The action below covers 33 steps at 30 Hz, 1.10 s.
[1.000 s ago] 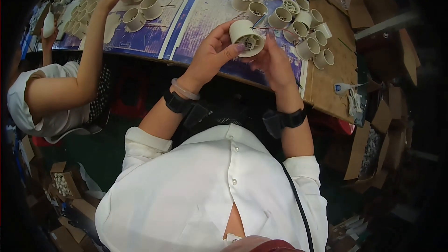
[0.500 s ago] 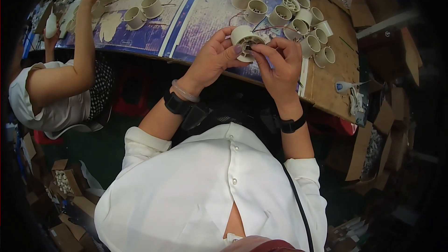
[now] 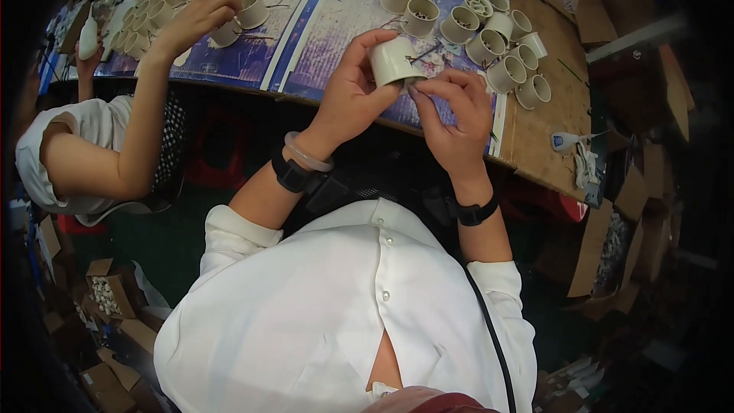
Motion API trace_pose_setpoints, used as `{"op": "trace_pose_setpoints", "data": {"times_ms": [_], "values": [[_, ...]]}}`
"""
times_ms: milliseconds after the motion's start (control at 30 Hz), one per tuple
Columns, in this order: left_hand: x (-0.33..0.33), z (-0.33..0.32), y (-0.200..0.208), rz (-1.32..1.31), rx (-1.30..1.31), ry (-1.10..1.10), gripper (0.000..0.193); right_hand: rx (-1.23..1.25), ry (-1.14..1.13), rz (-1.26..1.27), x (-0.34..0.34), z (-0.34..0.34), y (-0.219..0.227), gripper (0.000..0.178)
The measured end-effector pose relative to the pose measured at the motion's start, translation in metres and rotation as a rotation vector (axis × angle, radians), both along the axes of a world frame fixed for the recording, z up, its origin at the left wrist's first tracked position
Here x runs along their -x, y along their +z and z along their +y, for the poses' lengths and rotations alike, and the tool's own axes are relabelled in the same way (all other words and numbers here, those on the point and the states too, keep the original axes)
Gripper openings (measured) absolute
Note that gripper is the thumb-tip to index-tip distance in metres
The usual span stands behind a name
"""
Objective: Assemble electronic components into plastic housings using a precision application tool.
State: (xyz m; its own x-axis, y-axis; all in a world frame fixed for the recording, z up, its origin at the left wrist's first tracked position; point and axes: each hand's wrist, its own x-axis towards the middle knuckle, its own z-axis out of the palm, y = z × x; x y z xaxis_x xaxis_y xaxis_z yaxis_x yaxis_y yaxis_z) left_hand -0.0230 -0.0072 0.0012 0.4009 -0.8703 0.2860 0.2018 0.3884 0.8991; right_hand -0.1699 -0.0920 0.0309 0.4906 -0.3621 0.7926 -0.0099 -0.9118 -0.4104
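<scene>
My left hand (image 3: 353, 90) is closed around a cream-white plastic cup-shaped housing (image 3: 391, 60) and holds it above the table's front edge. Its smooth outer wall faces up and its open end tips down toward me, so the inside is hidden. At that lower rim, the thumb and forefinger of my right hand (image 3: 456, 111) are pinched together. Whatever they grip, if anything, is too small and covered to make out. Thin dark and reddish wires show just beyond the housing.
Several similar housings (image 3: 460, 25) with small parts inside crowd the table (image 3: 319, 34) at the far right. A white squeeze bottle (image 3: 564, 141) lies at the right edge. To my left, a co-worker's hand (image 3: 200, 21) reaches over more housings; open cardboard boxes (image 3: 107, 291) stand around.
The housing has turned in my left hand: its open end with inner parts was facing me, and now its outer wall shows. The co-worker's hand has come nearer, to the right.
</scene>
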Motion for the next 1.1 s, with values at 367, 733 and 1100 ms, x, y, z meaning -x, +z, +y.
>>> {"op": "trace_pose_setpoints", "data": {"times_ms": [367,733,1100], "values": [[0.006,0.002,0.002,-0.519,0.131,0.286,0.064,-0.609,0.067,-0.031,0.006,0.009,0.008,0.009],[0.01,0.002,0.006,-0.438,0.137,0.276,0.064,-0.629,0.148,-0.202,0.0,0.012,-0.002,0.008],[-0.002,0.0,0.01,-0.911,0.359,0.504,0.062,-0.881,0.221,-0.201,-0.003,0.019,-0.001,0.011]]}}
